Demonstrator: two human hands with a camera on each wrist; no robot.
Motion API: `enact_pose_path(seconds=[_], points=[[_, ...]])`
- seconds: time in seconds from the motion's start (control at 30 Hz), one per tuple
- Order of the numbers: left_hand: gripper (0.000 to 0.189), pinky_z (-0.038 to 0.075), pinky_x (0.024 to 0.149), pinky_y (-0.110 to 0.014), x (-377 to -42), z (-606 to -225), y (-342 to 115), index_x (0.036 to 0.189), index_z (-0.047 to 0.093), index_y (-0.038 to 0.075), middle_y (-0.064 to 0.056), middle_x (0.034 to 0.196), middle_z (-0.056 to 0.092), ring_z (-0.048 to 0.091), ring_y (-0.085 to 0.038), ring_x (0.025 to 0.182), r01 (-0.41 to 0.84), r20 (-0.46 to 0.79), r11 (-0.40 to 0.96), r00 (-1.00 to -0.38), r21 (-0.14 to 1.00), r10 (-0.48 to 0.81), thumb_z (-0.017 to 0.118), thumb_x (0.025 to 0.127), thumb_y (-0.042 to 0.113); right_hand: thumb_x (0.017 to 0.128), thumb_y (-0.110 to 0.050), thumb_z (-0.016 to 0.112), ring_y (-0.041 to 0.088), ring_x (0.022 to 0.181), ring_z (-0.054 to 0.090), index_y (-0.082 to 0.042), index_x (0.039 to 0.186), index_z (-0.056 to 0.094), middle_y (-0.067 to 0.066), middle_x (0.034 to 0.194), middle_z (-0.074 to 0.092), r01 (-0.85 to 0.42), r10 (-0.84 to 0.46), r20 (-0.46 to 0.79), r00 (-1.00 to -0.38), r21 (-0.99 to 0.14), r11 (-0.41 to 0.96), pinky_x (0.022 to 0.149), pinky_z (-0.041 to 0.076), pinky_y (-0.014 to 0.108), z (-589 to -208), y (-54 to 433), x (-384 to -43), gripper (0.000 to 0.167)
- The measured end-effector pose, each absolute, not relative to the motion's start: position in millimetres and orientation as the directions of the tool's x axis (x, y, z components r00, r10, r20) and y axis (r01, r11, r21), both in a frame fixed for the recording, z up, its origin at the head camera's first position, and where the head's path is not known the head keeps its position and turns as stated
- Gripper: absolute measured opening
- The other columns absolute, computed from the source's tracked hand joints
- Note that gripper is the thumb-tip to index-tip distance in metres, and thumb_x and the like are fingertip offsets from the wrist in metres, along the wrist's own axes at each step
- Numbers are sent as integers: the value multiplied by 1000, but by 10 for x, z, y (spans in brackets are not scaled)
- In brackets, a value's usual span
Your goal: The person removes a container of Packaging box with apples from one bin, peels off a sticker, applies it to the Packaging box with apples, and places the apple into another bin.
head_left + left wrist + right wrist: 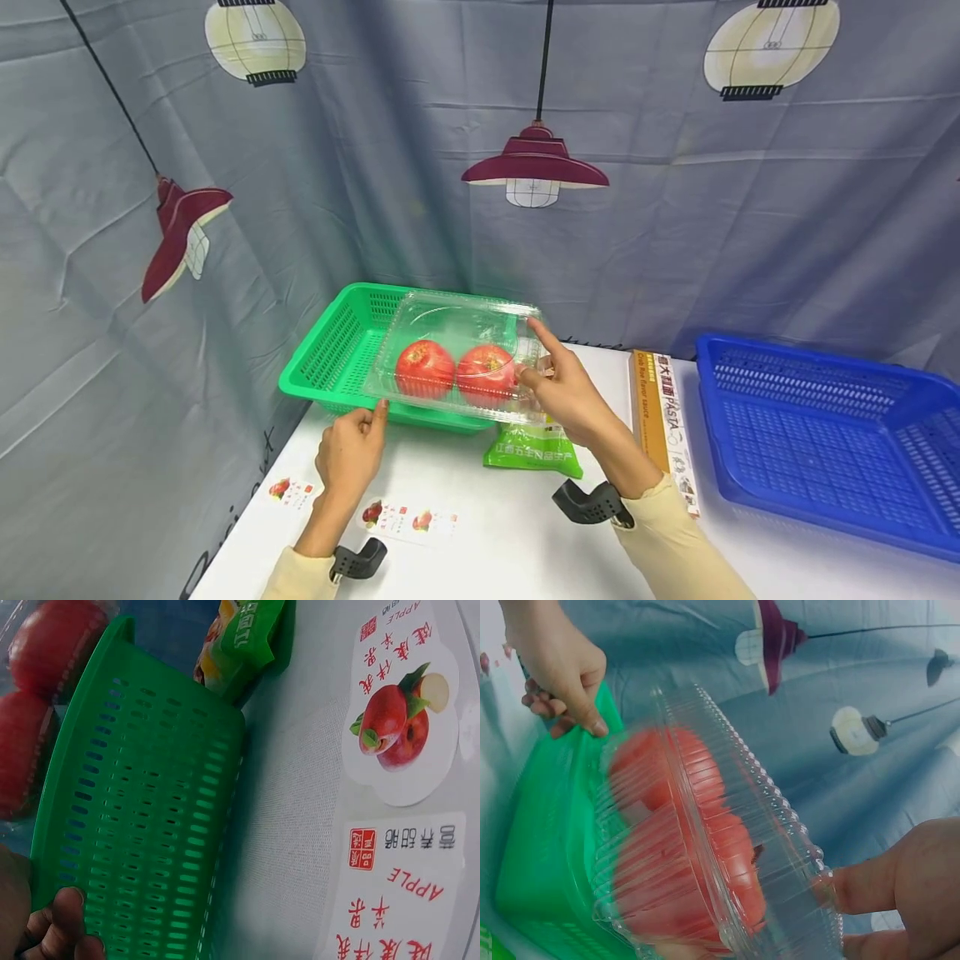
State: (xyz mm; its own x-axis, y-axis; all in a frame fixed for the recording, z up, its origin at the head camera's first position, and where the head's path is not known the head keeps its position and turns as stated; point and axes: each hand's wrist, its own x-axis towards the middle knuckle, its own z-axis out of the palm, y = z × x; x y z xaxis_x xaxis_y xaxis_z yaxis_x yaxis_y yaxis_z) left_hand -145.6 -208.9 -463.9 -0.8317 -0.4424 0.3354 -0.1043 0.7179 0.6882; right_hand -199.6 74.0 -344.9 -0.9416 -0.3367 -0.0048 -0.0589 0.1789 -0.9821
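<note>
My right hand (570, 392) grips the right end of a clear plastic clamshell box (450, 312), thumb and fingers on its edge. Inside it sit two red apples (664, 769), side by side near the front. The box is tilted and overlaps the green basket (318, 367) in the head view. With thumb and curled fingers, my left hand (351, 450) pinches the basket's front rim (75, 750). Under the right end of the box, a green food packet (534, 450) lies on the table, partly hidden.
Right of the packet lies a long pasta box (663, 417). A blue basket (825, 442) stands at the far right. Apple stickers (408, 518) lie on the white table (517, 533) in front. A grey curtain (637, 233) with printed lamps hangs behind.
</note>
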Motion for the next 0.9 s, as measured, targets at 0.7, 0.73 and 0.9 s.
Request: enact_pose_path(seconds=[0.7,0.73,0.9], points=[[53,34,37,-32,-1447,-4617,-2066,65,66,11,6,48,51,46,-17,40,-108,325,711,-835,695,-444,54,98,51,96,0,57,26,81,53,-32,157,24,21,119,37,-58,-284,-2,-959,-977,205,66,48,32,-3468,1265,-1586,76],[55,34,37,-32,-1448,-4618,-2066,65,66,11,6,49,52,46,-16,40,-102,328,712,-836,694,-440,53,98,53,97,-1,57,26,82,54,-32,157,24,21,120,37,-56,-281,-6,-960,-975,213,67,49,33,-3472,1300,-1560,75],[57,34,36,-32,-1444,-4615,-2077,69,69,8,6,50,55,47,-16,39,-95,330,715,-840,693,-431,50,98,54,98,-4,57,28,86,58,-34,157,22,22,121,35,-42,-272,-24,-962,-972,233,69,53,38,-3503,1454,-1432,74]])
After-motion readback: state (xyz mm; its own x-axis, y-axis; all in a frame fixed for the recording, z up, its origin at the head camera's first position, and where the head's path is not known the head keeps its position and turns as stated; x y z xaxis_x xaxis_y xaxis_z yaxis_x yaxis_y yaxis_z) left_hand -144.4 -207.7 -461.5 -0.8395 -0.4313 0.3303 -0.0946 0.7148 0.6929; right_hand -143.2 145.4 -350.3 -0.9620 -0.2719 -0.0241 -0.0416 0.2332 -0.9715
